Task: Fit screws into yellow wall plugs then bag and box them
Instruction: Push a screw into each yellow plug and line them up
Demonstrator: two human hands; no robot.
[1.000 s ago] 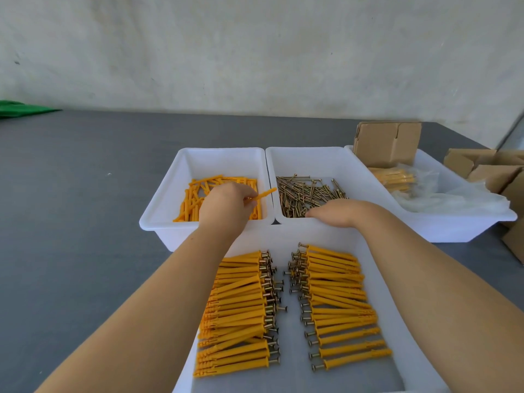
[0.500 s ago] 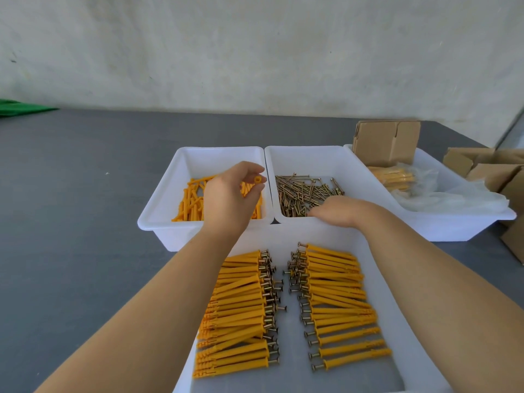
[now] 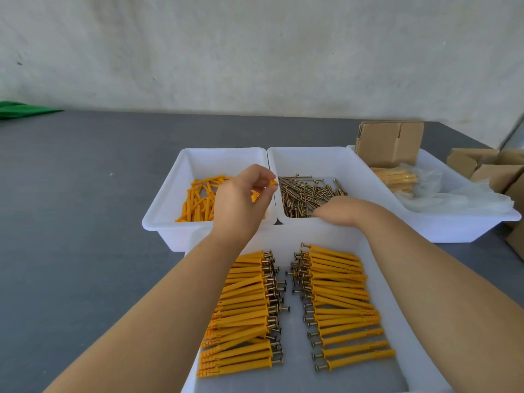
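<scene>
Your left hand (image 3: pixel 241 199) is raised over the bin of loose yellow plugs (image 3: pixel 198 198), thumb and fingers curled to pinch one yellow wall plug (image 3: pixel 271 182) whose end pokes out toward the neighbouring bin. Your right hand (image 3: pixel 340 211) reaches over the near rim of the middle bin (image 3: pixel 309 157) with its fingers down among the brass-coloured screws (image 3: pixel 306 194); its fingertips are hidden, so whether that grip has closed on a screw cannot be told. Nearest you, a white tray (image 3: pixel 377 268) holds two rows of assembled plugs (image 3: pixel 340 302), each with a screw fitted, the screw heads of both rows facing the gap in the middle. Your forearms cross above this tray's near corners. To the right, a third white bin (image 3: pixel 467 225) carries a brown cardboard box (image 3: pixel 390 143) at its far end, a bagged bundle of yellow plugs (image 3: pixel 395 178) and crumpled clear plastic bags (image 3: pixel 459 197). More folded cardboard boxes (image 3: pixel 487 168) lie just beyond it at the right edge. Everything sits on a dark grey worktop (image 3: pixel 85 222) with a matte, slightly speckled surface that runs back to a pale, rough plastered wall (image 3: pixel 255 52). A patch of green material (image 3: pixel 22 109) lies at the far left where worktop meets wall.
</scene>
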